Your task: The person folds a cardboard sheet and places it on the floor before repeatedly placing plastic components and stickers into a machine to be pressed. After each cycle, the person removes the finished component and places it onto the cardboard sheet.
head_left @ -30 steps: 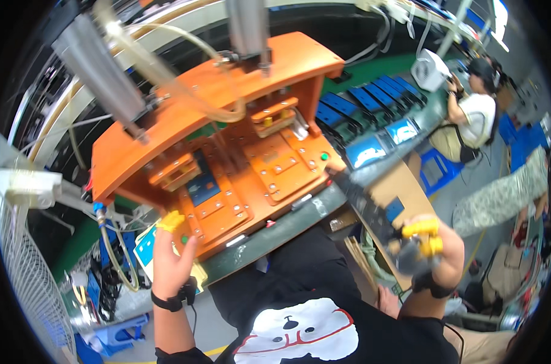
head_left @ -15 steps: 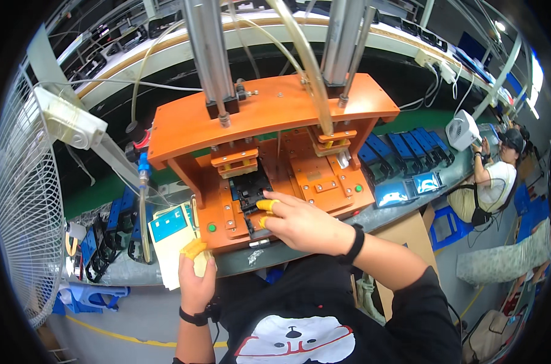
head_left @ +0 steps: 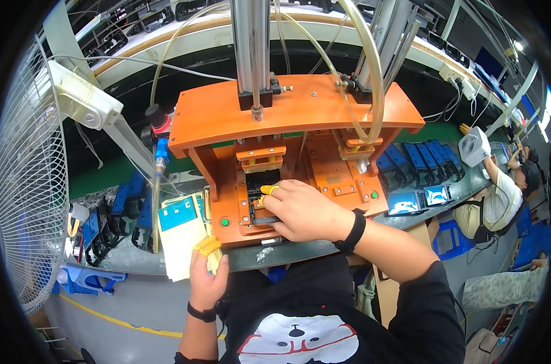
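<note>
- Head view: orange press on a dark green bench, with two metal cylinders upright on its top.
- Left of the press, wire fan guard; closer to the press, white housing with one round mark, too small to make out.
- In front of the press, black shirt bearing a white animal-face print, lined in red, dark at nose and eyes.
- Right of the press, row of blue-topped black pieces, set slantwise.
- At the press's left front corner, pale sheets under a blue card, with light marks too fine to read.
- Over the press's left bay, right hand, fingers bent down at a black part; impossible to tell whether gripping or merely resting.
- Before the press's left corner, left hand, thumb spread from fingers, near the pale sheets; contact unclear.
- Inside the press's left bay, black part: dark, finely detailed, partly hidden by fingers.
- On the press's front, two green buttons.
</note>
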